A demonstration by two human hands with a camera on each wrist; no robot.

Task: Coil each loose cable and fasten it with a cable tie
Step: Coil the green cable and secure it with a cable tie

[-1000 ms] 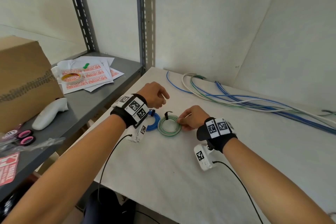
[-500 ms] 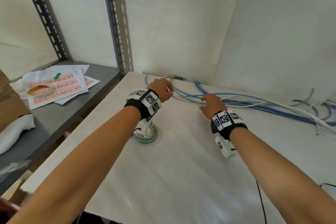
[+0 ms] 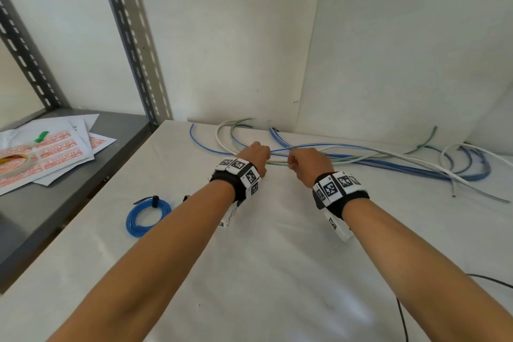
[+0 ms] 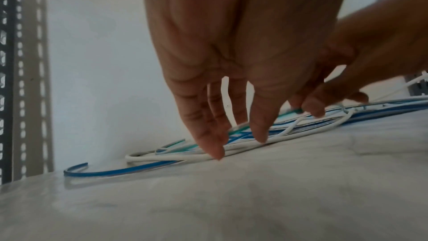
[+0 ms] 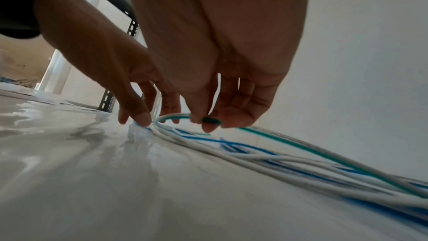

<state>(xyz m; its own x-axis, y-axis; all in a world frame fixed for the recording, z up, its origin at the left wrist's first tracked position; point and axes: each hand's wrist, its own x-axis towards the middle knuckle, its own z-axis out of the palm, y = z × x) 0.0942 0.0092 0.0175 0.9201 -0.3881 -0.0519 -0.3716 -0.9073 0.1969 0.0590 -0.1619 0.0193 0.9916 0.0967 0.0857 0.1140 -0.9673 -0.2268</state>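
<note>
Several loose blue, white and green cables lie along the back of the white table. My right hand pinches a loose green cable between thumb and fingers, lifting its end a little off the table. Just left of it, my left hand reaches down with straight fingers that touch a white cable. A coiled blue cable with a black tie lies at the front left. My left forearm hides the coiled green cable.
A grey metal shelf to the left carries label sheets and a tape roll. The wall stands right behind the cables. A thin black wire runs off the table's front right.
Both hands left the coiled green cable and reached back to the loose cables. The right hand has pinched a green cable. The left fingers came down on a white one.
</note>
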